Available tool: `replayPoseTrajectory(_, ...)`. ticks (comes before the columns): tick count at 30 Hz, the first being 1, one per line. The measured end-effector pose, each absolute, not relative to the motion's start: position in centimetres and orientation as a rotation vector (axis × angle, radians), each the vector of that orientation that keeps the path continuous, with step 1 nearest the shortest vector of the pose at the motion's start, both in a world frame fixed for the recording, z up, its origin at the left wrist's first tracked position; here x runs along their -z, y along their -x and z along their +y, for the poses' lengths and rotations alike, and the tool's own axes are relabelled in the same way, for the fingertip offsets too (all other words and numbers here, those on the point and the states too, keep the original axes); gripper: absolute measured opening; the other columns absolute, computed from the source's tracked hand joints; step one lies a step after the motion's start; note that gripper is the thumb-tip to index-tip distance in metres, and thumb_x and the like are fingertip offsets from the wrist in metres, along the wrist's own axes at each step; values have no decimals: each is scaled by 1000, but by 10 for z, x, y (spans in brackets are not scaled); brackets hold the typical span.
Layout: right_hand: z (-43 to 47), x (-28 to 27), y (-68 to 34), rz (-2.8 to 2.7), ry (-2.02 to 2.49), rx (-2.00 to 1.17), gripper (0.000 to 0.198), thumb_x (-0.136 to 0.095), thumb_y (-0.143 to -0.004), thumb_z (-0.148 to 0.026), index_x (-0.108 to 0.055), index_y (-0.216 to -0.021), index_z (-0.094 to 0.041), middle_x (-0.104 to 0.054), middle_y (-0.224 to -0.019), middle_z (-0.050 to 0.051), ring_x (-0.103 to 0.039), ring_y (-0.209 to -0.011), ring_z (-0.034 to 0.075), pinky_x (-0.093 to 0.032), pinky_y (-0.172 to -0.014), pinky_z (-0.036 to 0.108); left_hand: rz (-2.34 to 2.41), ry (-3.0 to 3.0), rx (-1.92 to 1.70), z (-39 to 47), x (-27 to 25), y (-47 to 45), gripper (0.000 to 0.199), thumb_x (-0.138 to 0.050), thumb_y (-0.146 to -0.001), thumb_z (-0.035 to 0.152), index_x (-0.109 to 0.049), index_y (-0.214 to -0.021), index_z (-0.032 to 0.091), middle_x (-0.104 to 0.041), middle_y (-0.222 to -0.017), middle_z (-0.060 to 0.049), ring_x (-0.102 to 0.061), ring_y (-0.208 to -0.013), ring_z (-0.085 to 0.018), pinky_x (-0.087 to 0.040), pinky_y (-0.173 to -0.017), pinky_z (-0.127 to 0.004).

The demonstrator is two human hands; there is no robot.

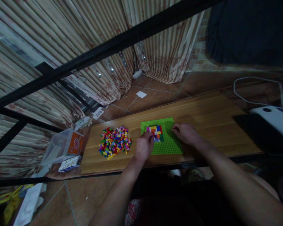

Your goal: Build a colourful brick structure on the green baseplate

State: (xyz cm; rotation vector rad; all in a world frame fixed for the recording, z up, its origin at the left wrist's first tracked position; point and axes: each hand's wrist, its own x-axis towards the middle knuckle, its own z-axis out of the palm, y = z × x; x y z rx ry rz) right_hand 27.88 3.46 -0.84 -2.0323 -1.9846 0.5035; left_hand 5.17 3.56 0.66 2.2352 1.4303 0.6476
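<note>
On the green baseplate (169, 147), the brick patch (158, 129) is assembled toward ten o'clock; other studs remain bare. Loose bricks (115, 142) lie at nine. The left hand (144, 146) curls at the patch, the right hand (184, 133) at three; I cannot tell whether either grips anything.

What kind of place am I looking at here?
Probably a room in someone's home, though I can't be certain: long striped curtains hang down to a tiled floor, and colorful toy bricks lie heaped on a wood-grain tabletop.
</note>
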Motion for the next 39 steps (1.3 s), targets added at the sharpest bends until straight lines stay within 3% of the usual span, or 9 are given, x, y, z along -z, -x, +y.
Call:
replayPoseTrajectory(10,36,9,-273,-1980,2012,-504,22,-48,-89,-30,-67,-94,-21,-73,-89,7,-65,-80,19,-44,-70,27,1410,-2272,-665,38,-8,-60,22,-51,-82,6,-69,-84,19,-68,-88,-4,-63,-81,-13,-48,-78,-24)
replayPoseTrajectory(17,37,8,-271,-1996,2017,-529,23,-47,-90,-30,-67,-96,-20,-72,-91,7,-65,-84,20,-44,-71,27,1574,-2252,-544,40,-14,-66,15,-56,-81,13,-66,-89,20,-70,-86,-4,-64,-79,-15,-47,-75,-26)
replayPoseTrajectory(23,37,5,-270,-2004,2010,-532,23,-48,-90,-31,-68,-95,-20,-72,-91,8,-65,-84,21,-44,-72,28,1584,-2246,-478,41,-19,-64,14,-55,-82,15,-68,-82,20,-70,-80,-2,-63,-71,-13,-45,-68,-23)
replayPoseTrajectory(39,37,2,-267,-2017,2016,-552,24,-47,-90,-30,-68,-96,-20,-72,-91,8,-65,-86,21,-43,-73,28,1699,-2261,-286,41,-23,-62,18,-51,-87,25,-69,-89,25,-73,-88,-1,-66,-79,-16,-43,-71,-25)
